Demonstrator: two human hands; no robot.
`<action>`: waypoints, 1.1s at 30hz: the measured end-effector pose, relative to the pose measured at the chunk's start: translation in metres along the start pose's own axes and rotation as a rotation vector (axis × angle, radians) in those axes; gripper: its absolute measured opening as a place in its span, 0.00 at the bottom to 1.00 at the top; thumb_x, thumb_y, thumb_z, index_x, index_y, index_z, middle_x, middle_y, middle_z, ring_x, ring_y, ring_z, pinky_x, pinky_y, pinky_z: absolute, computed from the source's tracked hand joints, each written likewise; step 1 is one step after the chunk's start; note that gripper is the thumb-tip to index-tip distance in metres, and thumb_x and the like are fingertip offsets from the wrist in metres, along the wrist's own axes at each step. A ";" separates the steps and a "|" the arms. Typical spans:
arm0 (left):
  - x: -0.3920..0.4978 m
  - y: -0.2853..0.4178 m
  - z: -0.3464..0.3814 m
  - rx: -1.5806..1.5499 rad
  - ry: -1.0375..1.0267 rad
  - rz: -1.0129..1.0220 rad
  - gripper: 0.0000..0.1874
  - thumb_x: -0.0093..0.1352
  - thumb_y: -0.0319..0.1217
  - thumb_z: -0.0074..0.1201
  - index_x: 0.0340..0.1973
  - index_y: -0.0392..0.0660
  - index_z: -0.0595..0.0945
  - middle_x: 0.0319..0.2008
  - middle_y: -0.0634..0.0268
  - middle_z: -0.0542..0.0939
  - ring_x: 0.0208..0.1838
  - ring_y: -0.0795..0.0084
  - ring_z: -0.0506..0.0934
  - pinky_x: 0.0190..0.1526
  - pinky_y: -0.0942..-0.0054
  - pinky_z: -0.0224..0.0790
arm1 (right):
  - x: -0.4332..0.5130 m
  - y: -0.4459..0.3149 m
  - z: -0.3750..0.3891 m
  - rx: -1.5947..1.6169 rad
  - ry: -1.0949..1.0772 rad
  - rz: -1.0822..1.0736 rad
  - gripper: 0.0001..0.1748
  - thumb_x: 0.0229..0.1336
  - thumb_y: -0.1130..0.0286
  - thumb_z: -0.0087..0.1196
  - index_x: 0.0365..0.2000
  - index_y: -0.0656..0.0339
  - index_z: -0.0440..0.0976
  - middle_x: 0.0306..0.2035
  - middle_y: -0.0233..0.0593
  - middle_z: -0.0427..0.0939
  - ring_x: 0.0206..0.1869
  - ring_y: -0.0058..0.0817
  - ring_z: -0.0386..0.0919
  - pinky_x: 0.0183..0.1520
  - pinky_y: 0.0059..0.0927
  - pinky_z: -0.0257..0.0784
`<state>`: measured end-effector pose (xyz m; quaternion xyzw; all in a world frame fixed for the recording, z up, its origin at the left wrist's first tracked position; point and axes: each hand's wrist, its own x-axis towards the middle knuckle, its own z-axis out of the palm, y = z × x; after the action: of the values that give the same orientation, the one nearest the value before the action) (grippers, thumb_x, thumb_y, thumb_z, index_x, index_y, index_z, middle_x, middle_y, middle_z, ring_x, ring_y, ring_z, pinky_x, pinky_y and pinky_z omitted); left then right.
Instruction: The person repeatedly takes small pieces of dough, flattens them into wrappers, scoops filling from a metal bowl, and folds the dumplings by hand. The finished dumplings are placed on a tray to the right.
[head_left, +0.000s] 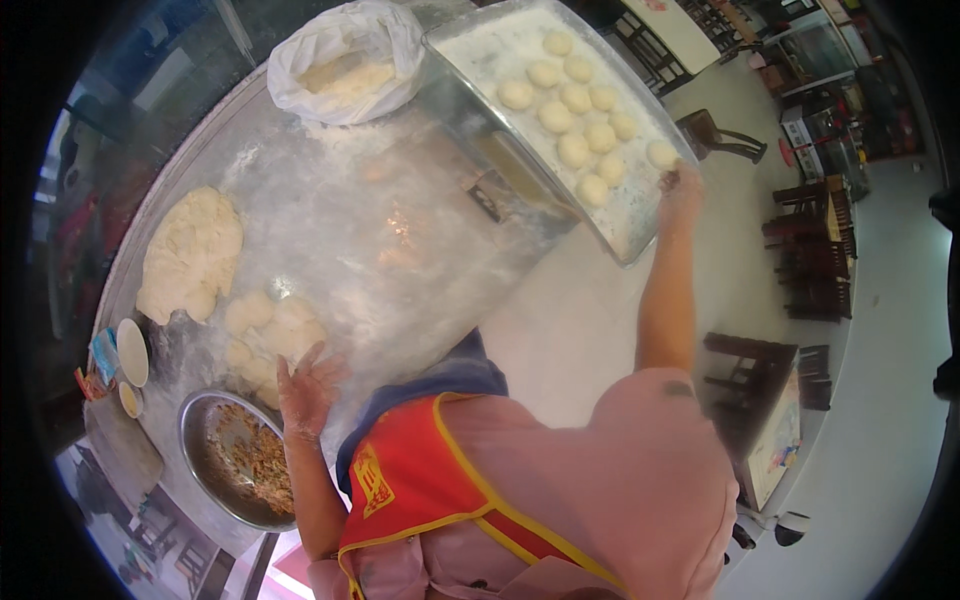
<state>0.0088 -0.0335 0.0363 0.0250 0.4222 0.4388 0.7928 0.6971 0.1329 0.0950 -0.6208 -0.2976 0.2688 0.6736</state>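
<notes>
My right hand (681, 196) reaches over the near right edge of a flour-dusted metal tray (480, 49). Its curled fingers are at a round dough ball (662, 154), which lies apart from several other dough balls (575, 98) on the tray. Whether the fingers grip that ball or only touch it, I cannot tell. My left hand (309, 390), dusted with flour, has its fingers spread and holds nothing. It is beside several flattened dough pieces (289, 326) on the metal worktable (337, 240). Left of my forearm, a steel bowl (189, 439) holds a chopped, brownish filling (259, 469).
A large dough slab (191, 255) lies toward the table's far left. An open white bag of flour (405, 37) stands beside the tray. Pale dishes (133, 352) sit at the left edge. Beyond the tray are a stool (701, 131) and dark wooden chairs (814, 247).
</notes>
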 end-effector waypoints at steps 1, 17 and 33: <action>0.000 0.000 0.002 0.009 0.021 -0.008 0.45 0.75 0.67 0.34 0.69 0.40 0.68 0.53 0.43 0.83 0.49 0.50 0.85 0.33 0.70 0.79 | 0.012 0.014 -0.010 -0.239 -0.014 -0.024 0.20 0.69 0.65 0.51 0.56 0.64 0.75 0.49 0.41 0.82 0.49 0.27 0.81 0.48 0.27 0.74; -0.046 -0.042 -0.034 -0.008 0.155 0.160 0.37 0.78 0.60 0.38 0.68 0.42 0.70 0.57 0.52 0.82 0.53 0.63 0.82 0.46 0.71 0.77 | -0.207 0.078 0.315 -0.574 -1.085 0.036 0.21 0.65 0.71 0.55 0.57 0.65 0.76 0.53 0.41 0.81 0.52 0.29 0.80 0.53 0.29 0.77; -0.098 -0.101 -0.065 -0.323 0.330 0.344 0.34 0.79 0.58 0.39 0.67 0.44 0.71 0.54 0.55 0.83 0.52 0.64 0.83 0.39 0.76 0.76 | -0.332 0.144 0.418 -0.735 -1.441 0.017 0.30 0.57 0.65 0.65 0.61 0.54 0.74 0.62 0.48 0.74 0.62 0.45 0.75 0.66 0.43 0.70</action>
<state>0.0064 -0.1875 0.0168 -0.1022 0.4596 0.6266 0.6210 0.1658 0.1855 -0.0490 -0.4790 -0.7231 0.4931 0.0670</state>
